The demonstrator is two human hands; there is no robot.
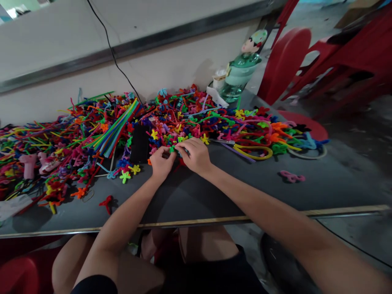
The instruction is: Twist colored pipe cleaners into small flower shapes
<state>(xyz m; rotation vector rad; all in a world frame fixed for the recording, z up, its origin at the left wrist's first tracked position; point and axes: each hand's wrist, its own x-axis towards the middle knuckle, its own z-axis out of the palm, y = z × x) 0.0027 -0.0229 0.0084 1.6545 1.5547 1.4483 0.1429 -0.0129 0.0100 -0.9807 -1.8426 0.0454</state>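
Note:
Both my hands meet over the dark table at the near edge of a large heap of coloured pipe cleaners. A small green pipe cleaner piece (172, 149) is pinched between the fingertips of my left hand (162, 162). My right hand (196, 154) closes its thumb and fingers on the same piece from the right, partly hiding it. Just left of my left hand lies a black phone (140, 143). Metal scissors (222, 141) with yellow handles (254, 153) rest to the right of my right hand, partly hidden among the pipe cleaners.
A bundle of straight pipe cleaners (118, 130) leans on the heap (76, 122). A pink twisted piece (291, 177) and a red one (106, 203) lie on the table (330, 188). A green plastic bottle (240, 77) stands at the back, near red chairs (288, 61).

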